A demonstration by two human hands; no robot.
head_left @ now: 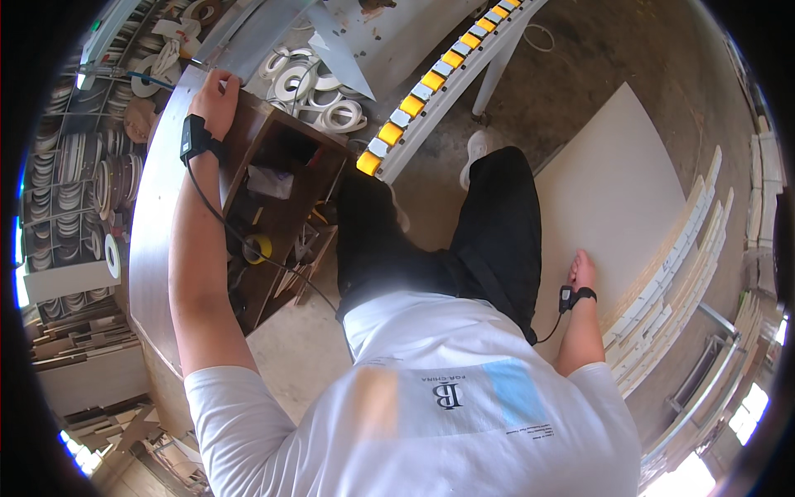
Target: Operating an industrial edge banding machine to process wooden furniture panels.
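Note:
My left hand (217, 103) is at the far end of a brown wooden cabinet (153, 240), by its top corner. Its fingers are bent and close together, and whatever lies under them is hidden. A black strap with a small box is on that wrist, and a cable runs from it along my arm. Down at my right side hangs my right hand (582, 269), its fingers curled in, with nothing showing in them. A similar strapped box is on that wrist. Behind this hand is a large pale board (617, 166).
Rolls of white edge banding (302, 87) lie beyond the cabinet. A roller rail (431, 81) with yellow wheels slopes away ahead. Yellow tape (257, 248) sits inside the cabinet. Racks of rolls (70, 182) line the left; stacked strips (671, 273) stand at right.

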